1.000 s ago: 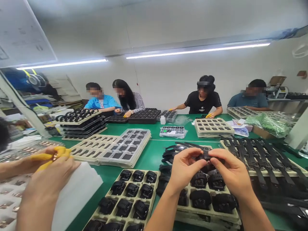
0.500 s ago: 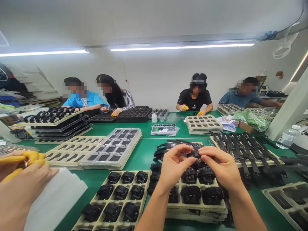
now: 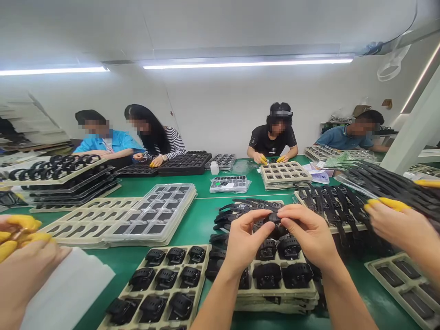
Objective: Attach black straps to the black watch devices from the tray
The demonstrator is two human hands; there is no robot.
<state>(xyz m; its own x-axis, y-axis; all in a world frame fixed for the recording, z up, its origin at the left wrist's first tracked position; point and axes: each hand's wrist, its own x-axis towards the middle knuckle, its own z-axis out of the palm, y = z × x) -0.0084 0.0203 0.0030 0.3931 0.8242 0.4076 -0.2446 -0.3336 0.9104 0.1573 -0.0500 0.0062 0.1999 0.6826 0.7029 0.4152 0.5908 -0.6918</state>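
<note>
Step in hand, by my reading: two-handed work on a small dark watch piece (image 3: 274,217), which you hold up in front of you, above the back part of the stacked cream tray (image 3: 275,291) on the green counter (image 3: 206,211).

Fingers: your left hand (image 3: 244,234) has thumb and forefinger brought together on the piece's left side, with hardly any gap. Your right hand (image 3: 305,231) pinches its right side likewise, the thumb lower and the forefinger above. Both sets of fingers appear to bear on the one piece.

Next move, judged: it calls for an even pinch from both sides and small fingertip adjustments, with your wrists clear of the black watches (image 3: 267,275) seated in the tray below. A one-sided push could twist the piece out of your grip.

Orientation: the long axis seems to run left to right, from hand to hand, roughly level. Your fingers cover most of the piece, so I cannot tell which end leads or which way its face points.
</note>
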